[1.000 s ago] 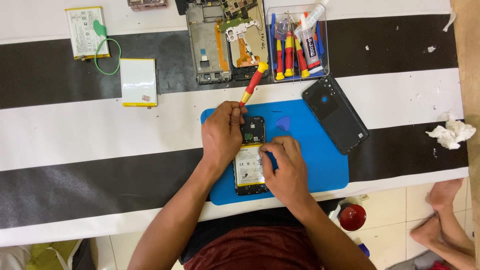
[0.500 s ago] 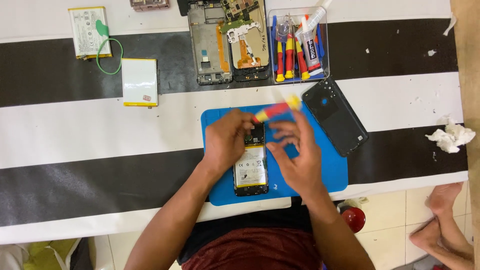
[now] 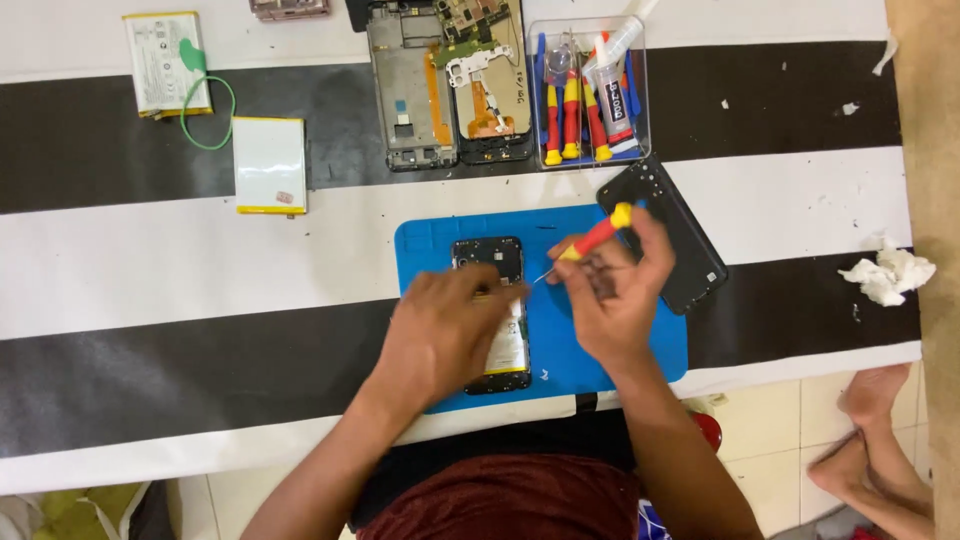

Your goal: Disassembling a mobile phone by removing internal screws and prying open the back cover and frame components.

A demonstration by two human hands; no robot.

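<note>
Here, nearest the person, the left hand (image 3: 440, 335) lies flat over the lower part of an opened phone (image 3: 495, 315), fingers pressing it down onto the blue work mat (image 3: 570, 350); it pins the phone rather than closing round it. The phone lies lengthwise on the mat, back cover off, its dark camera end pointing away from the person and its pale battery partly hidden under the fingers.

Just beside it, the right hand (image 3: 610, 295) is closed on a red and yellow screwdriver (image 3: 590, 240), gripped by the handle with the thin tip angled down towards the phone's right edge. The tip looks close to the frame, though contact cannot be made out.

The phone is likely light, stiff and fragile, with bare boards and a soft battery that should not be pressed or pricked; it is best held by its side rails. The screwdriver is slim and light, and its fine tip could slip easily.

Farther out, a black back cover (image 3: 670, 235) lies touching the mat's right corner, near the right wrist's path. Beyond stand a clear tray of tools (image 3: 590, 95), two stripped phone frames (image 3: 450, 85), two loose batteries (image 3: 268, 165) at left, and crumpled tissue (image 3: 885, 275) at far right.
</note>
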